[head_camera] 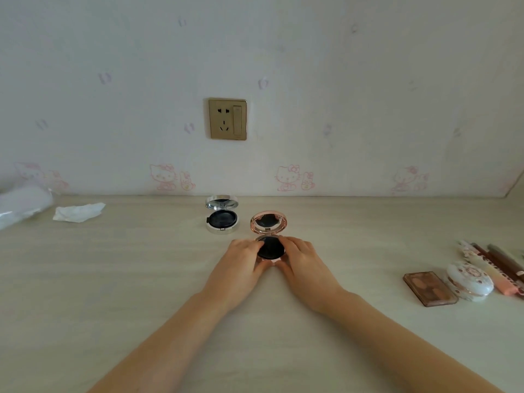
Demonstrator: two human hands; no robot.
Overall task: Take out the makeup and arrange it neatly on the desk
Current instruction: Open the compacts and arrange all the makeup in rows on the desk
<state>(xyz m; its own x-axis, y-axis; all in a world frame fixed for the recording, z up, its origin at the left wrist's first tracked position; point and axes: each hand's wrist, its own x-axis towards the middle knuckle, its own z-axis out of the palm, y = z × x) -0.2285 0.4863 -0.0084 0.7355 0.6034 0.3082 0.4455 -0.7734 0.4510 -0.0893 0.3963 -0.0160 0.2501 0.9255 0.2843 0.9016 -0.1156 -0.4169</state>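
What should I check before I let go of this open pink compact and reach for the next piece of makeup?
1. Open pink round compact held by both the left hand and the right hand: ok.
2. Its base flat on the pale wooden desk: cannot tell, fingers hide it.
3. Lid upright: ok.
4. Clear of the open silver round compact: ok.
5. Brown rectangular palette and white oval case still unarranged at right: not ok.
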